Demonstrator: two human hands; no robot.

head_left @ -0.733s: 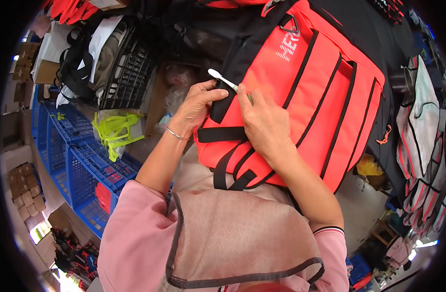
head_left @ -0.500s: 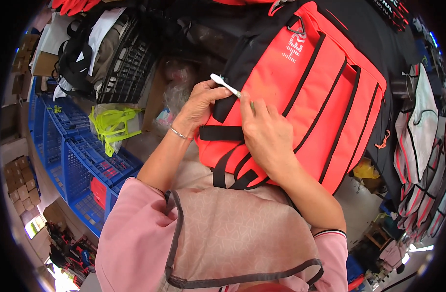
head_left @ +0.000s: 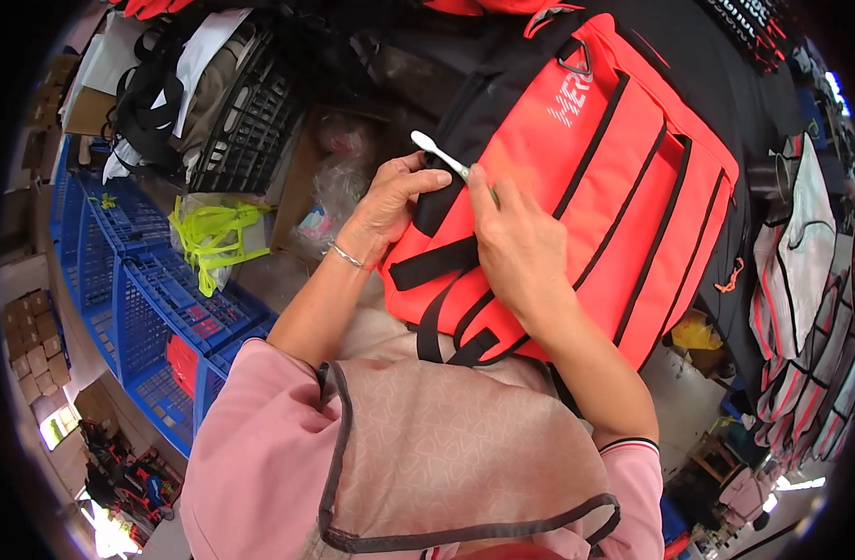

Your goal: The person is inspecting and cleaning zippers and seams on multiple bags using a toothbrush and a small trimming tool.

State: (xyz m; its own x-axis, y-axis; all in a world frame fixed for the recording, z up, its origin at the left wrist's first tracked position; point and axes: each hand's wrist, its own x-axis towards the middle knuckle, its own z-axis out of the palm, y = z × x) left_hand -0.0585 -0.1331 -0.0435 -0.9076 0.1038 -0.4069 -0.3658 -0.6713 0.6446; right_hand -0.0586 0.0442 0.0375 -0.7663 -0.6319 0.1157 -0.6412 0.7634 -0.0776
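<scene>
Nearest the camera are the pink sleeves and a beige apron (head_left: 446,448) with dark piping, the forearms rising out of them toward the work. The red backpack (head_left: 614,196) with black straps and trim lies tilted across the lap and against the dark pile behind it, its lower edge just above the apron. The right hand (head_left: 521,247) lies flat on the bag's front panel, its fingers closed narrow around a small white brush (head_left: 441,157) whose head pokes up and left past the knuckles; the rest of the handle is hidden under the hand. The left hand (head_left: 395,201), a thin bracelet at the wrist, curls over the bag's left edge, fingers pinching the black trim just beside the brush head.

The bag looks only loosely propped, so a firm stroke could let it slide off the lap if the left hand's pinch slackens. The brush is held near its tip end, so it may twist in the grip or skid onto the left fingers, which sit very close.

Farther left stand blue plastic crates (head_left: 157,308) with neon yellow straps (head_left: 213,238) draped over them, then a black crate (head_left: 245,121) piled with bags.
</scene>
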